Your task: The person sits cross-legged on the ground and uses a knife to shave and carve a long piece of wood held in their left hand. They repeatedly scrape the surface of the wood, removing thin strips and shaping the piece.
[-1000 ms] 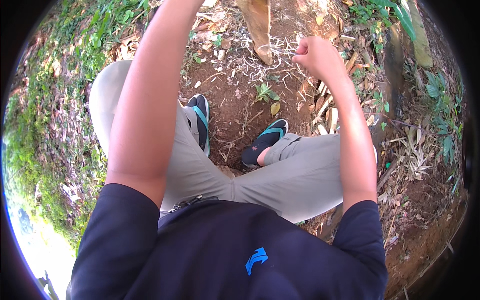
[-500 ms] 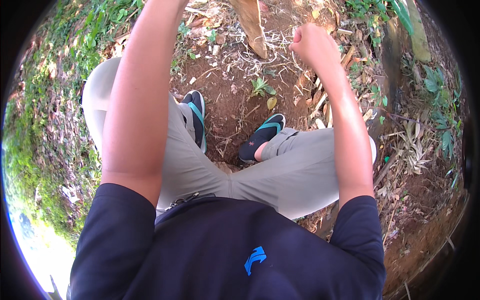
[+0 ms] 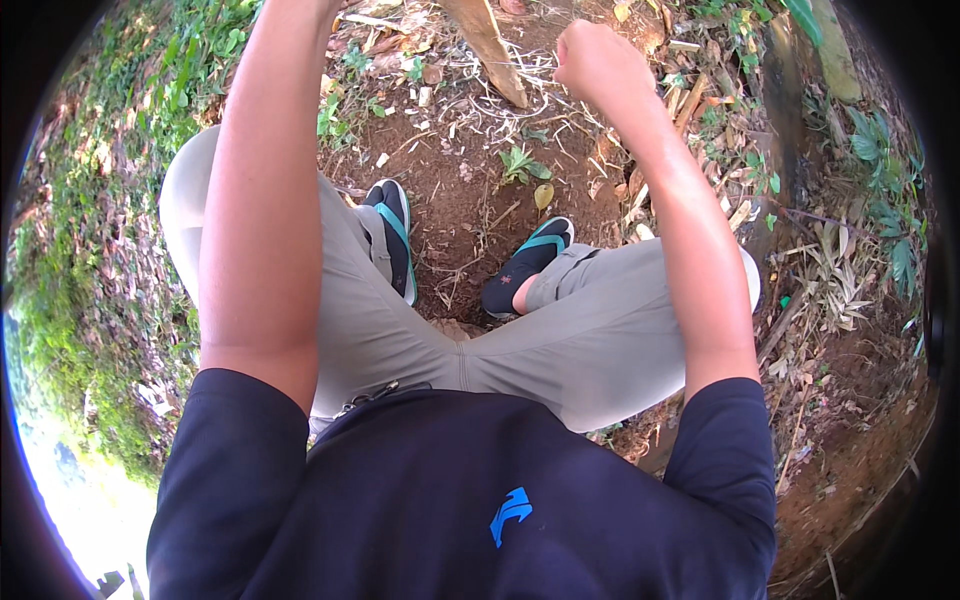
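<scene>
My right hand (image 3: 604,62) is closed in a fist near the top of the head view. Whatever its fingers hold, if anything, is hidden on the far side. Left of this fist, a brown piece of wood (image 3: 488,55) slants down from the top edge, its lower end at the ground; a gap separates it from the hand. My left forearm (image 3: 268,170) reaches up past the top edge, so the left hand itself is out of the picture.
Bare soil (image 3: 440,160) with wood chips and pale shavings lies between my feet, which wear black and teal shoes (image 3: 395,235). A small green plant (image 3: 522,164) grows there. Split wood pieces (image 3: 690,105) lie right of my right hand. Greenery (image 3: 110,230) covers the left side.
My right fist has moved up and slightly left. The left forearm has shifted a little left and up. The whole view has moved slightly; the wood keeps about the same place on the ground.
</scene>
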A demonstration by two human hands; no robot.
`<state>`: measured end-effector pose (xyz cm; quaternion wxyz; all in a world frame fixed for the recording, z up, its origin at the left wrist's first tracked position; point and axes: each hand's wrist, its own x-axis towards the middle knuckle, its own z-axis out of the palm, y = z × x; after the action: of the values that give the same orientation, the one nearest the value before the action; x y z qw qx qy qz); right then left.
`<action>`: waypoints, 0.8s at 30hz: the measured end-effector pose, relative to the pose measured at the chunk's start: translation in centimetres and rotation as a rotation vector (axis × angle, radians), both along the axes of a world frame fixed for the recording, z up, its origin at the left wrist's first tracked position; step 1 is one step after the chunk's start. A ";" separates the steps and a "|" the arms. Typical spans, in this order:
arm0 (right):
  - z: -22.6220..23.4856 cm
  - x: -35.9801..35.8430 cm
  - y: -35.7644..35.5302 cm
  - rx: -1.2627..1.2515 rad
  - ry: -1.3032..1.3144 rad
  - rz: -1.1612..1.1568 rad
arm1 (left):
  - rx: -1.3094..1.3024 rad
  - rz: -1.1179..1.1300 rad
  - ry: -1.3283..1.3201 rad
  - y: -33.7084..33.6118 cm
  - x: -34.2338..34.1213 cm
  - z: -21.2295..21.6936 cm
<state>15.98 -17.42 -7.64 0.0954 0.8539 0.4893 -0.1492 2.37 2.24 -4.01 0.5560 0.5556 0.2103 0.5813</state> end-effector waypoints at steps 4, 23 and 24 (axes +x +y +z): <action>-1.0 -0.3 -0.5 0.100 -0.076 0.014 | -0.013 -0.044 0.006 0.6 -0.3 -0.5; -5.4 0.8 -0.7 0.080 0.082 0.019 | -0.380 -0.498 -0.205 4.5 -1.6 -1.5; -7.5 0.4 -1.2 0.101 0.073 0.013 | -0.314 -0.498 -0.173 4.9 -1.6 -1.7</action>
<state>16.41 -18.62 -15.19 0.0352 0.8484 0.5050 -0.1546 0.78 7.10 -5.75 0.7764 0.4457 0.1071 0.4326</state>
